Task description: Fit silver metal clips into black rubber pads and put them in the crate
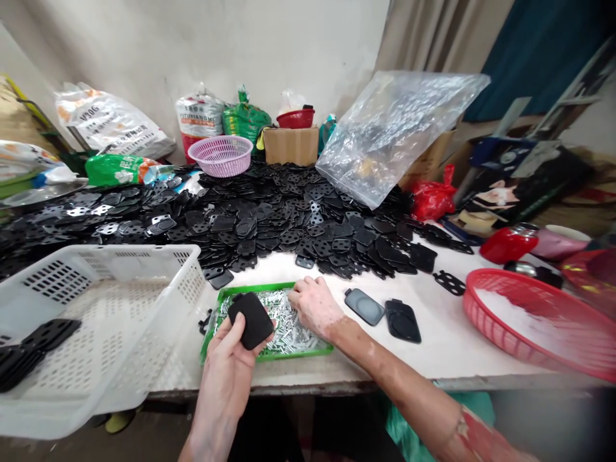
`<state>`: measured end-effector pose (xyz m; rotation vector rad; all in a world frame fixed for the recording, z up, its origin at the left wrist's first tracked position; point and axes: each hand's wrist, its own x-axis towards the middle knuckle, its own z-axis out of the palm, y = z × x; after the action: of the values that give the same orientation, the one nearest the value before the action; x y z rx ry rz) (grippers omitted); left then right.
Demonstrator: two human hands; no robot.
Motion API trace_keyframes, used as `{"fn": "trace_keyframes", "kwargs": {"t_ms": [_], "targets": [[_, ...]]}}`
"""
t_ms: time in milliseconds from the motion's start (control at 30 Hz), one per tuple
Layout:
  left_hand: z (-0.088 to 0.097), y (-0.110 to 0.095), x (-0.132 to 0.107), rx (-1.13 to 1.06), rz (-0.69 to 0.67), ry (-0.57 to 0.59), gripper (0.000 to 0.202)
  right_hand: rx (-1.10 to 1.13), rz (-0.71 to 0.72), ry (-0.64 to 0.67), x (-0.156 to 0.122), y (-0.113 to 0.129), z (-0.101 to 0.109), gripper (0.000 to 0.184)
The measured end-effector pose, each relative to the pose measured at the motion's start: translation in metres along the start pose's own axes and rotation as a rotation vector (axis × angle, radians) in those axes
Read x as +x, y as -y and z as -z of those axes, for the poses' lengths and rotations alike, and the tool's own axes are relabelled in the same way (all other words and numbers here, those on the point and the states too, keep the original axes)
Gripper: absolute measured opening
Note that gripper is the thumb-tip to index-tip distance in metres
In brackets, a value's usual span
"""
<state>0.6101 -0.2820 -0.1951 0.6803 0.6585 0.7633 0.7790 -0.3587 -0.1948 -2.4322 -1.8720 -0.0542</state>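
Observation:
My left hand (233,353) grips a flat black plastic plate (251,321) with rounded corners, thumb on its face, over the left part of a green tray (262,357). Many small silvery metal pins (289,330) fill that tray. At its far right side, my right hand (315,305) reaches down with fingers bent together among the pins; whatever its fingertips hold is hidden. To the right of the tray, two black plates, one greyish (364,307) and one darker (403,321), lie on the pale tabletop.
A large heap of black plates (289,218) spreads across the back. On the left stands a white plastic crate (115,314) with some black plates inside. A red basket (510,333) holding white material is at the right. Behind the heap are a pink basket (220,156) and a clear plastic bag (399,128).

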Motion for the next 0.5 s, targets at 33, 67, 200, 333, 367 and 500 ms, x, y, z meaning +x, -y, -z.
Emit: {"fn": "trace_keyframes", "kwargs": {"t_ms": [33,67,200,333,367,500], "targets": [[0.000,0.000,0.002,-0.019,-0.009,-0.006,0.016,0.010,0.006,-0.001,0.000,-0.002,0.000,0.017],[0.000,0.000,0.003,-0.036,-0.018,-0.014,0.014,0.022,0.003,-0.006,-0.001,-0.004,0.001,0.019],[0.000,0.000,0.009,-0.087,-0.053,-0.050,0.016,0.088,-0.054,-0.053,-0.004,-0.016,0.006,0.023],[0.002,0.001,0.013,-0.110,-0.045,-0.048,0.019,0.104,-0.097,-0.124,-0.005,-0.028,0.012,0.027],[0.003,0.001,0.013,-0.113,-0.046,-0.050,0.019,0.107,-0.111,-0.128,-0.005,-0.030,0.012,0.028],[0.004,0.003,0.012,-0.106,-0.075,-0.046,0.021,0.104,-0.078,-0.041,-0.008,-0.024,0.008,0.025]]}}
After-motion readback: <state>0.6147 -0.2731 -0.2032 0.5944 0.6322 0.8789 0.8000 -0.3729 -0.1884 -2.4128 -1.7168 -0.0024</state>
